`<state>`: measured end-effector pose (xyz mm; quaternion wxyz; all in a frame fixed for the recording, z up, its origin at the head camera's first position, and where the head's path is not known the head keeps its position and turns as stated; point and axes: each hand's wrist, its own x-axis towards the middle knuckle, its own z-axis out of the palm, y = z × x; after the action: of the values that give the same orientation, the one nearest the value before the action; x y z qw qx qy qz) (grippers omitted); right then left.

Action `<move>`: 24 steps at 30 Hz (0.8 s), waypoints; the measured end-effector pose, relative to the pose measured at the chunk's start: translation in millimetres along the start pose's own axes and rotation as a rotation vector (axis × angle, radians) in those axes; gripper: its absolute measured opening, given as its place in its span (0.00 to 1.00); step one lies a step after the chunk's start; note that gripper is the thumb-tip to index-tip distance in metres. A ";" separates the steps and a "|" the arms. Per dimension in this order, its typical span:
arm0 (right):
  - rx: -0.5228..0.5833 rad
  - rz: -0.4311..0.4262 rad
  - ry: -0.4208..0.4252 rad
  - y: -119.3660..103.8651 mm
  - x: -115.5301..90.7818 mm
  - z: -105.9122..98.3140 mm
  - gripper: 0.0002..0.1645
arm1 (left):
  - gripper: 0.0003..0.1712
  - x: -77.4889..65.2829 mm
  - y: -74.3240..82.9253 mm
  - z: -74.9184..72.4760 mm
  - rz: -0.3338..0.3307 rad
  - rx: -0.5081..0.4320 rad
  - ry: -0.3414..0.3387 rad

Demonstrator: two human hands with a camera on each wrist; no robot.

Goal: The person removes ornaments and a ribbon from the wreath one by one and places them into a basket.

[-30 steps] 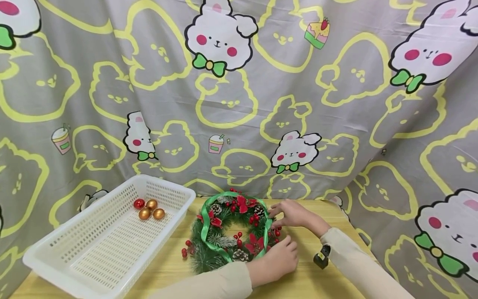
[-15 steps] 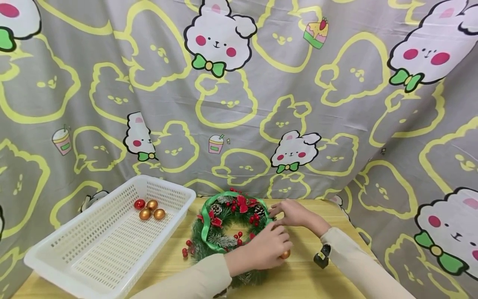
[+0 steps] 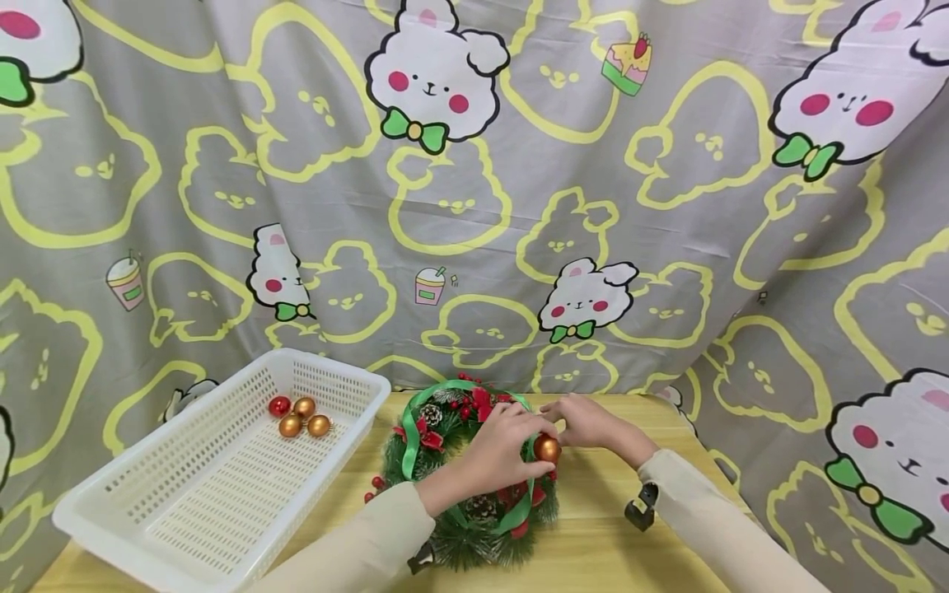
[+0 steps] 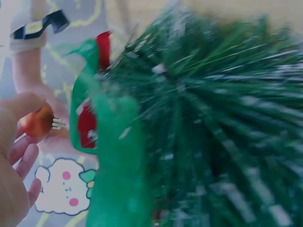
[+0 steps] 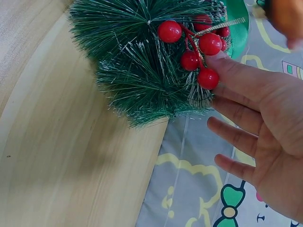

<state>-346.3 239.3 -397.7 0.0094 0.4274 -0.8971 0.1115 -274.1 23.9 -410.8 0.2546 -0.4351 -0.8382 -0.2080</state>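
The left hand (image 3: pixel 498 455) pinches a shiny copper-orange ball (image 3: pixel 548 449); the right hand (image 3: pixel 587 422), just beside it, pinches the edge of a round green artificial-pine wreath (image 3: pixel 474 550) by glossy red berries (image 5: pixel 208 78). The wreath lies beneath the left hand on the pale wooden bench (image 3: pixel 608 548). Left of both hands, a white plastic basket (image 3: pixel 215 506) holds three gold balls (image 3: pixel 290 425) and one red.

a narrow gap runs between basket (image 3: pixel 215 498) and wreath (image 3: pixel 474 548), with the left sleeve (image 3: pixel 363 535) barring its near end
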 end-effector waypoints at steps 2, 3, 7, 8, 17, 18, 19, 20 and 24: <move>-0.006 -0.007 0.017 1.0 0.0 0.8 0.11 | 0.21 3.3 -2.5 -1.5 -0.035 -0.045 0.011; -0.010 -0.013 0.029 1.5 0.1 1.3 0.10 | 0.21 4.5 -3.8 -1.6 -0.051 -0.067 0.014; -0.011 -0.029 0.065 1.9 -0.5 3.0 0.09 | 0.21 7.2 -7.2 -1.0 -0.125 -0.208 -0.004; -0.009 -0.031 0.072 1.7 -0.7 3.4 0.09 | 0.21 7.6 -7.4 -0.4 -0.140 -0.239 -0.010; 0.007 -0.063 0.099 -0.8 -1.2 4.9 0.06 | 0.22 10.9 -1.8 6.8 -0.168 -0.350 -0.117; 0.009 -0.064 0.097 -1.0 -1.2 4.7 0.07 | 0.23 11.6 -1.2 7.2 -0.164 -0.350 -0.125; 0.007 -0.064 0.098 -1.1 -1.1 4.4 0.07 | 0.23 12.3 -0.5 7.3 -0.158 -0.344 -0.130; 0.004 -0.059 0.099 -1.0 -1.2 4.3 0.07 | 0.23 13.2 -0.3 7.4 -0.156 -0.344 -0.135; -0.013 -0.055 0.102 -1.1 -1.6 2.9 0.08 | 0.23 15.9 0.7 6.2 -0.136 -0.348 -0.123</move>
<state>-344.2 239.3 -400.6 0.0611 0.4455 -0.8841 0.1270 -282.9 37.7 -406.0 0.1091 -0.4267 -0.8310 -0.3396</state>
